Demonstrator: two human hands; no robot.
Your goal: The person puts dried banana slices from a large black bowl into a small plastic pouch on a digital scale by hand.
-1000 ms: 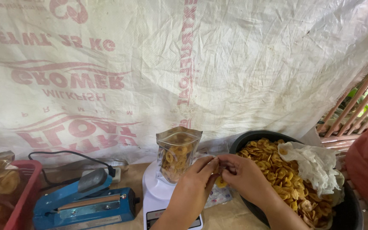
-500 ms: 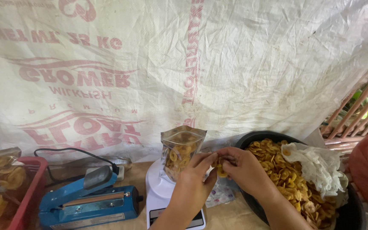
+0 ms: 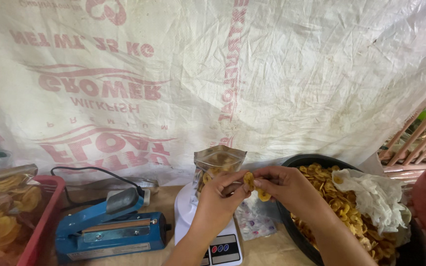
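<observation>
A clear plastic pouch [image 3: 218, 165] partly filled with yellow banana chips stands upright on a white kitchen scale [image 3: 220, 241]. My left hand [image 3: 220, 197] and my right hand [image 3: 284, 189] meet just to the right of the pouch's mouth. Both pinch a few banana chips [image 3: 255, 186] between their fingertips. My right forearm crosses the rim of a black basin [image 3: 292, 221] heaped with banana chips [image 3: 351, 207].
A blue heat sealer [image 3: 109, 229] with a black cord sits left of the scale. A red crate [image 3: 43, 221] holds filled chip bags at far left. White crumpled plastic [image 3: 375, 197] lies on the basin's chips. A white printed sack sheet [image 3: 213, 74] hangs behind. Wooden slats [image 3: 422, 133] stand right.
Both hands have risen a little with the chips and now sit beside the pouch's mouth. The view has tilted down slightly.
</observation>
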